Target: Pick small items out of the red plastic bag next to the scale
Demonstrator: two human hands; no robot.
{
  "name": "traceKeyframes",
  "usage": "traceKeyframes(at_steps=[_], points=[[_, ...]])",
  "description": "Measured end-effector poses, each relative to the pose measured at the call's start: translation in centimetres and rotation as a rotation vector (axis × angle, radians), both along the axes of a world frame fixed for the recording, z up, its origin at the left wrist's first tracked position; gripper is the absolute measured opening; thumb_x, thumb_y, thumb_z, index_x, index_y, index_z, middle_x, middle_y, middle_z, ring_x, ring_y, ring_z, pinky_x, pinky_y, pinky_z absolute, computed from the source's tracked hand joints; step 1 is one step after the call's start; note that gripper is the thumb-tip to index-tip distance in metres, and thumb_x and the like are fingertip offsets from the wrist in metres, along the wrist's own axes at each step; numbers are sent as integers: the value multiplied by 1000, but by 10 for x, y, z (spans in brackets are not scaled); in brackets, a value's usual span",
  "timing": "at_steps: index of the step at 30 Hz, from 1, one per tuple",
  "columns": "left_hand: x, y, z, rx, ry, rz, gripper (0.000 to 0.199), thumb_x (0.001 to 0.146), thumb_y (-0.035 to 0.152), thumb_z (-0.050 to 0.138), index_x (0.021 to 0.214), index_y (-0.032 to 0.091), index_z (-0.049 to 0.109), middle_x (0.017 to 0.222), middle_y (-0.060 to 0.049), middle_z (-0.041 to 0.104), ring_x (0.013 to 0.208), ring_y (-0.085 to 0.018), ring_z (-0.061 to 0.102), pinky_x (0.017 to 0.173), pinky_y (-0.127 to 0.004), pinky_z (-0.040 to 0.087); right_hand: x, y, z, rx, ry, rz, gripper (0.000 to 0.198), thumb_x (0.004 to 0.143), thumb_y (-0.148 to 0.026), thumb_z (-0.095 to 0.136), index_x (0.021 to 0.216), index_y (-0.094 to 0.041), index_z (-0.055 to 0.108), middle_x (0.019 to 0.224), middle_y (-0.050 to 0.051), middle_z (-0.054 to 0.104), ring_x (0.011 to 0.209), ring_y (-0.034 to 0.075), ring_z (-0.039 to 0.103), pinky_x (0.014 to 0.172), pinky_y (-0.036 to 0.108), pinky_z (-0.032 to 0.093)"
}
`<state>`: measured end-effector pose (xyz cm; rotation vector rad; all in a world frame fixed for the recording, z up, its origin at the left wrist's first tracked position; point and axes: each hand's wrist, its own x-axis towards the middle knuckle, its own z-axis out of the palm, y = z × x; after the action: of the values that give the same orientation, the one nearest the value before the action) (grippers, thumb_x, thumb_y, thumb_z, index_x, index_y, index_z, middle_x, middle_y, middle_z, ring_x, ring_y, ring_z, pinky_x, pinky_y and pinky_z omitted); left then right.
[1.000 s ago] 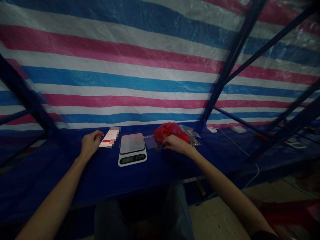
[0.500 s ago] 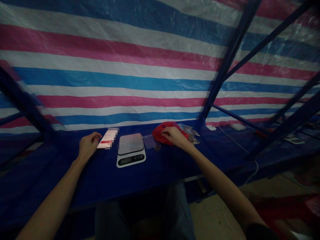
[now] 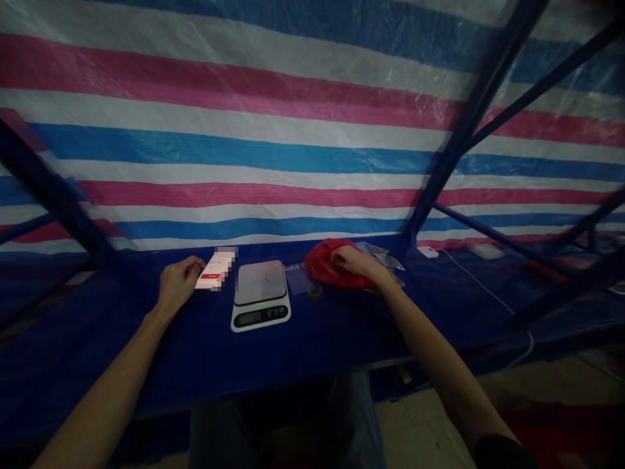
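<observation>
Resting at the opening of a red bag (image 3: 322, 264), the right hand (image 3: 359, 262) has its fingers bent and bunched over the crumpled plastic – too dim and small to tell whether they pinch anything. The bag lies on the blue worktop (image 3: 312, 348), right of the kitchen scale (image 3: 261, 280). A few dark specks sit on the scale's pale plate, above its display strip. Between scale and bag stands a small clear cup (image 3: 314, 291) with something brownish in it, and just behind it lies a flat clear sheet (image 3: 297, 280).

The left hand (image 3: 177, 283) lies beside the phone (image 3: 211, 276), fingers curled – I cannot tell whether they press together or touch its edge. The phone's screen is lit and partly pixelated. Clear packets (image 3: 390, 260) lie behind the right wrist; farther right is a white adapter (image 3: 428, 252) with its cable (image 3: 481, 283). A striped tarp (image 3: 244, 156) hangs behind everything.
</observation>
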<state>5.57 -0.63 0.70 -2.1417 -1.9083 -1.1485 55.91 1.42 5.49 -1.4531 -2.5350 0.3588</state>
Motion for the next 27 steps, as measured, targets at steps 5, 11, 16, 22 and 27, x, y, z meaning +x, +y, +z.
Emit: traceKeyframes(at_steps=[5,11,16,22,27], points=[[3,1,4,-18,22,9,28,80,24,45,87,19,72,60,-1,61,53,-16,53,58,-28,35,10,5,5,114,95,3,32,85,-2,49,98,-13,76,102,13,76,92,24,68,86,33,49],[3,8,11,-37,67,13,30,80,23,43,87,18,71,65,-2,65,56,-16,56,59,-27,38,5,-4,2,283,202,27,25,89,-9,55,100,-16,76,101,11,77,92,24,70,87,33,50],[-5,13,9,-78,103,15,30,79,21,42,88,18,70,68,-2,66,58,-15,57,60,-26,38,7,-6,-2,247,139,-12,19,88,-11,59,93,-17,76,92,8,77,82,22,70,76,30,50],[-5,14,7,-68,90,-17,30,79,20,41,87,18,70,67,-3,64,58,-15,57,60,-27,37,8,-10,1,252,110,-53,15,89,-14,61,90,-18,76,88,6,77,79,21,71,74,29,50],[-1,12,9,-68,92,0,31,80,24,40,86,18,70,66,-2,64,57,-15,56,60,-27,38,6,-11,3,334,168,-73,18,90,-15,59,94,-17,76,96,8,78,85,23,72,80,32,53]])
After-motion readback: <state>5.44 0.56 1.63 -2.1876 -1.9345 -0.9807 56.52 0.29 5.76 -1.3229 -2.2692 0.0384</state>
